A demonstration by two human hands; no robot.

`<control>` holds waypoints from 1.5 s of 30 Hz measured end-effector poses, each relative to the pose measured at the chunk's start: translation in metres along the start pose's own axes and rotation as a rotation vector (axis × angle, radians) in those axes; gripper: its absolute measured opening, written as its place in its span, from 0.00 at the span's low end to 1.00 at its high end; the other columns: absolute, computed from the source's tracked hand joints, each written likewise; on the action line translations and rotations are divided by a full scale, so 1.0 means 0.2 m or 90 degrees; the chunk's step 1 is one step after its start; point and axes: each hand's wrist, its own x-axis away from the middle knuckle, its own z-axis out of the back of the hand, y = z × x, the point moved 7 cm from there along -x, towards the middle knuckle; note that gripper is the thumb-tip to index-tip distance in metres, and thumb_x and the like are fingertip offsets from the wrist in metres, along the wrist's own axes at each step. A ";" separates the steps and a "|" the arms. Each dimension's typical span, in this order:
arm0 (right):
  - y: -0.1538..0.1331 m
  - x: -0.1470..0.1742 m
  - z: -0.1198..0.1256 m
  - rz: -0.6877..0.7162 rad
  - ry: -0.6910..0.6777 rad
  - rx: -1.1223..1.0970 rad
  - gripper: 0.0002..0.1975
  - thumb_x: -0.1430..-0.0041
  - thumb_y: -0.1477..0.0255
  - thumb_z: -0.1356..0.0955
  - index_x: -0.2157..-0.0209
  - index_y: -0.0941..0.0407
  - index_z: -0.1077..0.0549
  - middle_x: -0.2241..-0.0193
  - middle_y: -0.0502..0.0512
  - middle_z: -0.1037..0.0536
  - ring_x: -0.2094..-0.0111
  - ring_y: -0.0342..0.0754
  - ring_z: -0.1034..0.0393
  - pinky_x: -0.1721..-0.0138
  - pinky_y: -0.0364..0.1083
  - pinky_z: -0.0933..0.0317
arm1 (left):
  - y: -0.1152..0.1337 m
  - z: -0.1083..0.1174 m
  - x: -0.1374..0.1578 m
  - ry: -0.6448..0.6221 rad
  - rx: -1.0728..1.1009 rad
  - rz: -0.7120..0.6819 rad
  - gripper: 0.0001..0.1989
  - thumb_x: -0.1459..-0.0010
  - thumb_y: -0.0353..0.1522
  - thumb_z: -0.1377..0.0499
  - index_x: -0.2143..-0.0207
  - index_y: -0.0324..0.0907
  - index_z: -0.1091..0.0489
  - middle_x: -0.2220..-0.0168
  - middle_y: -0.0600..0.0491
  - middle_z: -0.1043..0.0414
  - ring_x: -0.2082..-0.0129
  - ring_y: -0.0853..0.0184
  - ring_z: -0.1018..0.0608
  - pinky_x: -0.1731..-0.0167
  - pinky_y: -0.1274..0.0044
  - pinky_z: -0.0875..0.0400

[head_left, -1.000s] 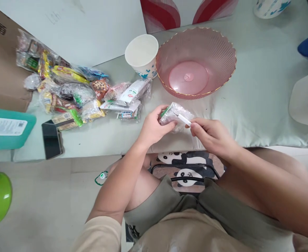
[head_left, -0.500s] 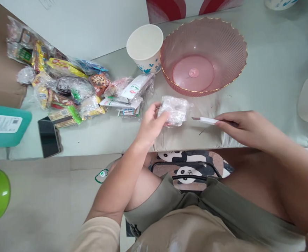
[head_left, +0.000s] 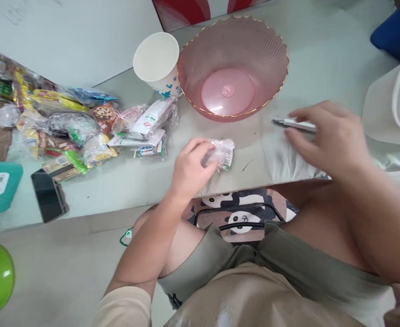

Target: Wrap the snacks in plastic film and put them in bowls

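My left hand (head_left: 195,165) holds a clear plastic-wrapped packet (head_left: 224,153) just above the front of the table, with thumb and fingers closed round its left side. The packet looks crumpled, and what is inside cannot be made out. To the right, a white-handled utility knife (head_left: 297,124) lies on the cloth, its blade pointing left. My right hand (head_left: 329,136) is over the knife's handle end, slightly blurred, with thumb and fingers apart. Behind the packet stands a pink ribbed bowl (head_left: 264,59) with a gold wavy rim, nothing in it.
A paper cup (head_left: 165,86) touches the bowl's left side. Several wrapped snacks (head_left: 73,118) are heaped at left, near a black phone (head_left: 50,197) and a teal container (head_left: 5,200). At right stand a white bucket (head_left: 378,106) and a blue object (head_left: 395,34).
My right hand has let go of the knife, which now lies on the table. My left hand has turned and squeezed the packet smaller. The view has shifted to the right.
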 end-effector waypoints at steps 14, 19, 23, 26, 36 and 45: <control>-0.27 0.01 -0.22 0.130 -0.158 -0.155 0.14 0.34 0.69 0.35 0.50 0.53 0.23 0.58 0.59 0.22 0.62 0.52 0.26 0.62 0.51 0.32 | -0.28 0.04 -0.01 -0.020 0.274 0.280 0.13 0.49 0.22 0.42 0.62 0.45 0.33 0.74 0.60 0.28 0.80 0.73 0.26 0.82 0.82 0.32; -0.39 0.01 -0.29 0.195 -0.109 -0.180 0.26 0.37 0.62 0.31 0.39 0.53 0.30 0.41 0.66 0.29 0.45 0.60 0.30 0.45 0.59 0.35 | -0.13 -0.06 0.01 -0.215 0.271 0.186 0.07 0.43 0.24 0.43 0.63 0.43 0.32 0.71 0.57 0.25 0.74 0.71 0.21 0.73 0.80 0.26; -0.46 -0.03 -0.37 0.226 -0.122 -0.157 0.19 0.33 0.62 0.33 0.44 0.52 0.24 0.48 0.63 0.22 0.47 0.61 0.29 0.46 0.60 0.37 | -0.06 -0.07 0.00 -0.238 0.233 0.107 0.12 0.45 0.20 0.47 0.64 0.44 0.31 0.72 0.59 0.27 0.74 0.72 0.23 0.72 0.79 0.27; -0.44 -0.06 -0.36 0.185 -0.153 -0.147 0.14 0.31 0.65 0.37 0.54 0.53 0.21 0.61 0.61 0.20 0.57 0.57 0.27 0.53 0.56 0.35 | -0.15 -0.02 -0.02 -0.144 0.193 0.154 0.15 0.47 0.18 0.48 0.63 0.45 0.33 0.77 0.61 0.33 0.80 0.73 0.29 0.79 0.80 0.33; -0.05 0.00 -0.13 -0.141 -0.166 -0.053 0.10 0.47 0.73 0.34 0.61 0.53 0.25 0.73 0.52 0.24 0.76 0.47 0.33 0.69 0.49 0.38 | -0.28 0.17 0.03 0.028 -0.120 0.072 0.26 0.47 0.21 0.41 0.47 0.48 0.34 0.65 0.54 0.28 0.61 0.60 0.20 0.52 0.63 0.24; -0.31 0.02 -0.20 0.210 -0.131 -0.040 0.10 0.35 0.64 0.35 0.57 0.51 0.23 0.56 0.59 0.19 0.51 0.59 0.27 0.50 0.58 0.38 | 0.00 0.10 0.05 -0.171 -0.172 -0.171 0.13 0.41 0.33 0.36 0.53 0.46 0.24 0.40 0.46 0.27 0.37 0.51 0.27 0.36 0.56 0.34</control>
